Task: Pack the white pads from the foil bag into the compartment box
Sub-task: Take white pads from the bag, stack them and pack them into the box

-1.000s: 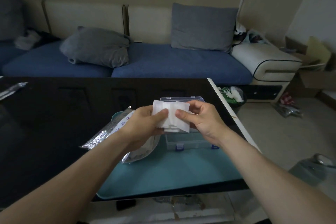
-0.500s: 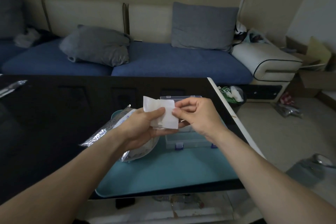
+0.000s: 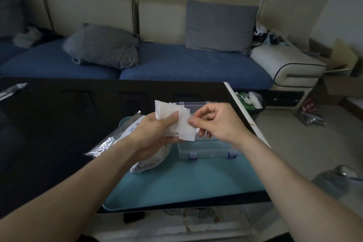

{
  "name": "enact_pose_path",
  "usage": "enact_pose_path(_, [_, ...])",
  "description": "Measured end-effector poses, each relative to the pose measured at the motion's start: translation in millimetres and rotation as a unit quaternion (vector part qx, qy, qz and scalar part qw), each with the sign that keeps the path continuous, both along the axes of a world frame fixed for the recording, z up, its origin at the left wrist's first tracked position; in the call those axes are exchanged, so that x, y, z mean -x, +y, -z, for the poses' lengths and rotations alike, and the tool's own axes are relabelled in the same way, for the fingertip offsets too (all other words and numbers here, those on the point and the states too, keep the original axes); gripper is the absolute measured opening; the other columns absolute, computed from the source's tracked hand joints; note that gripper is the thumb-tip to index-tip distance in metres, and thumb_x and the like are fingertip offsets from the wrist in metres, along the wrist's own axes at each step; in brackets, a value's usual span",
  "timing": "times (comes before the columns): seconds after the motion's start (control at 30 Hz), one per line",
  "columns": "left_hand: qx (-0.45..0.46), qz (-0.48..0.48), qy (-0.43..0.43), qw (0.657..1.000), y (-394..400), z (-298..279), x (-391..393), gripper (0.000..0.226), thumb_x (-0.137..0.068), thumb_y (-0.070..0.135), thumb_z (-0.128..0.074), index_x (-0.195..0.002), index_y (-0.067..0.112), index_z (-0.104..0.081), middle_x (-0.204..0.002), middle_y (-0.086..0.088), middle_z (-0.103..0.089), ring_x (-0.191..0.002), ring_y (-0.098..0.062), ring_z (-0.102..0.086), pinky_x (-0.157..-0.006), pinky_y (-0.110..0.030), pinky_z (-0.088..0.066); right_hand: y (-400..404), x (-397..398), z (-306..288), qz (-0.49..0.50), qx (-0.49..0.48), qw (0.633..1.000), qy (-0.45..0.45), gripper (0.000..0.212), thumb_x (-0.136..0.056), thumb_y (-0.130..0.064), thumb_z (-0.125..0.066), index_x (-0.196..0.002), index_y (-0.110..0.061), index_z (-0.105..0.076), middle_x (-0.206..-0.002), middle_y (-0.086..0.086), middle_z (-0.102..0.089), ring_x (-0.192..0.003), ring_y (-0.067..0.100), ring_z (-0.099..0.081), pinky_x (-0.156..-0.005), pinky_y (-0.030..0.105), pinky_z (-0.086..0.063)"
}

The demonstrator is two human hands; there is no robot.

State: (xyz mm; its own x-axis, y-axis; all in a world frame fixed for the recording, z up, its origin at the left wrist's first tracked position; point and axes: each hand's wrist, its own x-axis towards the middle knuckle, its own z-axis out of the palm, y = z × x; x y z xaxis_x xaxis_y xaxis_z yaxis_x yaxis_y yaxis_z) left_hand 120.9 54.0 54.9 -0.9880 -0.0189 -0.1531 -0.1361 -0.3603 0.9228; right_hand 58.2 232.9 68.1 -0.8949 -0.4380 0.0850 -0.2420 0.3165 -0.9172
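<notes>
So the left hand [image 3: 155, 133] is gripping a small stack of white pads [image 3: 174, 122] with the thumb clamped across the front, and the right hand [image 3: 216, 124] is pinching the edge of the front pad between thumb and forefinger, looks like it's peeling one off. Best bet here, I reckon: slide the thumb sideways to fan the stack so only one sheet is coming away, and keep the left grip firm so the rest aren't slipping out. These look thin and floppy, so pulling slowly is probably the way.

The pads are being held up off the table, right between both hands. The foil bag [image 3: 110, 141] is lying just under and behind the left wrist on the teal mat [image 3: 186, 182]. The compartment box [image 3: 204, 147] is sitting open just beyond and below the right hand's fingers, lid up. Can't tell if any compartments are filled yet.
</notes>
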Motion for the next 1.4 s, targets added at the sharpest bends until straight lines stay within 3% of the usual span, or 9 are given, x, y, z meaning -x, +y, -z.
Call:
enact_pose_path(0.1, [0.003, 0.013, 0.012, 1.0, 0.8, -2.3, -1.3, 0.028, -0.099, 0.022, -0.055, -0.116, 0.004, -0.065, -0.109, -0.016, -0.073, -0.095, -0.027, -0.072, -0.076, -0.041, -0.062, -2.1, 1.3, 0.3, 0.012, -0.005, 1.0, -0.012, 0.018, -0.083, -0.027, -0.082, -0.086, -0.014, -0.07, -0.069, 0.002, -0.075, -0.057, 0.016, -0.069, -0.053, 0.029, -0.047])
enact_pose_path(0.33, [0.048, -0.03, -0.003, 0.998, -0.9, 1.0, -0.6, 0.017, -0.096, 0.008, -0.059, -0.111, 0.003, -0.065, -0.099, -0.013, -0.074, -0.084, -0.023, -0.074, -0.064, -0.035, -0.061, 5.0, 2.2, -2.1, -0.033, 0.019, 0.999, -0.022, 0.018, -0.083, -0.028, -0.079, -0.084, -0.012, -0.069, -0.068, 0.004, -0.073, -0.056, 0.013, -0.063, -0.051, 0.027, -0.047])
enact_pose_path(0.5, [0.076, 0.043, 0.009, 0.996, 1.8, 0.5, -4.9, 0.019, -0.098, 0.013, -0.055, -0.114, 0.008, -0.065, -0.1, -0.011, -0.075, -0.084, -0.023, -0.073, -0.063, -0.032, -0.061, 3.0, 4.3, 3.1, -0.017, -0.001, 0.999, 0.029, 0.018, -0.082, -0.029, -0.081, -0.081, -0.016, -0.069, -0.067, 0.001, -0.073, -0.053, 0.01, -0.063, -0.049, 0.023, -0.045])
enact_pose_path(0.63, [0.025, 0.069, 0.001, 0.997, 5.1, -5.6, -6.2, 0.033, -0.099, 0.029, -0.051, -0.117, 0.004, -0.065, -0.102, -0.012, -0.075, -0.088, -0.023, -0.073, -0.065, -0.033, -0.061, 1.5, 7.7, 8.6, 0.009, -0.03, 0.997, 0.063, 0.022, -0.08, -0.04, -0.082, -0.085, -0.024, -0.068, -0.066, -0.009, -0.07, -0.058, 0.004, -0.061, -0.054, 0.025, -0.047])
enact_pose_path(0.83, [-0.062, 0.081, -0.04, 0.994, 3.5, -12.0, -6.2, 0.045, -0.104, 0.04, -0.038, -0.116, 0.006, -0.065, -0.111, -0.017, -0.072, -0.092, -0.033, -0.072, -0.07, -0.038, -0.061, 4.0, 9.0, 5.4, 0.015, -0.018, 0.996, 0.086, 0.016, -0.085, -0.032, -0.08, -0.077, -0.023, -0.069, -0.06, -0.016, -0.064, -0.054, 0.0, -0.054, -0.05, 0.016, -0.041])
enact_pose_path(1.0, [-0.042, 0.054, -0.028, 0.997, 0.9, -8.4, -3.5, 0.044, -0.106, 0.035, -0.036, -0.124, 0.003, -0.061, -0.116, -0.022, -0.07, -0.104, -0.044, -0.068, -0.075, -0.038, -0.062, 8.7, 5.8, -3.3, -0.022, 0.105, 0.992, -0.068, 0.017, -0.083, -0.027, -0.077, -0.082, -0.012, -0.07, -0.066, -0.003, -0.065, -0.057, 0.01, -0.052, -0.05, 0.025, -0.042])
enact_pose_path(1.1, [-0.029, 0.057, -0.008, 0.998, 1.7, -6.3, -4.1, 0.041, -0.107, 0.032, -0.036, -0.121, 0.004, -0.06, -0.115, -0.022, -0.07, -0.103, -0.042, -0.069, -0.08, -0.042, -0.061, 6.8, 3.7, -0.4, -0.06, 0.097, 0.988, -0.105, 0.028, -0.076, -0.034, -0.077, -0.087, -0.009, -0.071, -0.069, -0.003, -0.067, -0.058, 0.009, -0.053, -0.052, 0.025, -0.042])
enact_pose_path(1.23, [-0.009, 0.072, 0.008, 0.997, 4.5, -1.8, -2.9, 0.043, -0.107, 0.031, -0.034, -0.125, 0.001, -0.058, -0.118, -0.024, -0.068, -0.105, -0.04, -0.068, -0.087, -0.044, -0.059, -5.5, 2.0, 9.8, 0.013, 0.062, 0.998, -0.018, 0.018, -0.083, -0.024, -0.081, -0.086, -0.01, -0.071, -0.071, 0.0, -0.069, -0.052, 0.001, -0.057, -0.049, 0.018, -0.043])
enact_pose_path(1.4, [-0.023, 0.075, 0.018, 0.997, 4.8, -1.2, -2.8, 0.043, -0.107, 0.028, -0.034, -0.126, -0.003, -0.056, -0.118, -0.023, -0.069, -0.101, -0.036, -0.07, -0.084, -0.041, -0.06, -13.6, -0.4, 13.0, 0.04, 0.031, 0.995, 0.091, 0.017, -0.083, -0.022, -0.082, -0.092, -0.017, -0.068, -0.08, 0.0, -0.064, -0.06, -0.003, -0.054, -0.055, 0.012, -0.046])
